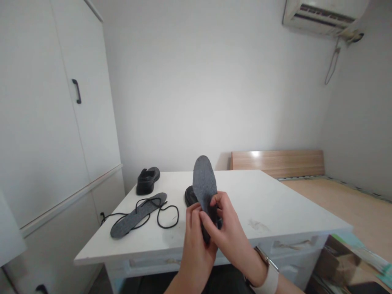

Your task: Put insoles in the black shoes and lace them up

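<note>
Both of my hands grip a grey felt insole [203,175], its rounded end pointing up and away from me. My left hand [197,245] is closed around the lower left side of it. From the right, my right hand [228,224] pinches its edge, fingers bent and thumb across the lower part. Behind the insole a black shoe [190,197] shows only in part on the table. A second grey insole [137,216] lies flat at the left, with a black shoelace [168,227] looped over and around it. Another black shoe [147,180] stands at the table's far left corner.
The white table [263,196] has drawers along its front. White cabinets [61,122] rise on the left. A wooden bed frame [275,163] stands to the right, with a cardboard box [337,261] beside the table. An air conditioner [324,16] hangs high on the wall.
</note>
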`<state>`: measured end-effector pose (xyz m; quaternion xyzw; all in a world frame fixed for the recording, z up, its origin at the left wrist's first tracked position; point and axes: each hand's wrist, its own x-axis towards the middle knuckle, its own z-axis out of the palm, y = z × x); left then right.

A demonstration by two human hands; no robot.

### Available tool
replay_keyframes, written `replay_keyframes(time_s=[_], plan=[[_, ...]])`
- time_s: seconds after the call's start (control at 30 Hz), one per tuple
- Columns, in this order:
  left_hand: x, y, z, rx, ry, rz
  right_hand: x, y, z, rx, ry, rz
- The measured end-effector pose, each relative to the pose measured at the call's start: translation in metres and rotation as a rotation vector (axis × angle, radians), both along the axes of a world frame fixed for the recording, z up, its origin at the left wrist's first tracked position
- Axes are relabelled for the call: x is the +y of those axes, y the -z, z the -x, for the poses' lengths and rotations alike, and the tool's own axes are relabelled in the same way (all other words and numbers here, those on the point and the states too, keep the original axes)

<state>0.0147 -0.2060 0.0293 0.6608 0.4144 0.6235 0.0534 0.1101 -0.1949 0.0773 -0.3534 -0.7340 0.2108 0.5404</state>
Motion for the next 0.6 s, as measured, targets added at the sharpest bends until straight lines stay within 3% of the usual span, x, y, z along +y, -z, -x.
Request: replay_keyframes(time_s=[0.13,0.23,0.37,0.5,0.6], plan=[[-0.01,0.005,-0.009,-0.015,0.119,0.037,0.001,-0.006,-0.017,-0.036,0.012,-0.057],[-0.004,0.001,0.003,0.121,0.219,0.04,0.013,-0.028,-0.04,-0.083,0.092,-0.148],[0.046,-0.009,0.039,0.189,0.114,0.074,0.031,-0.075,-0.073,-0.433,0.164,-0.157],[0.105,-0.009,0.063,0.088,0.282,0.291,0.036,-0.115,-0.084,-0.93,0.15,0.065],[0.129,0.004,0.065,-0.018,0.355,0.37,0.036,-0.131,-0.075,-1.092,0.079,0.212]])
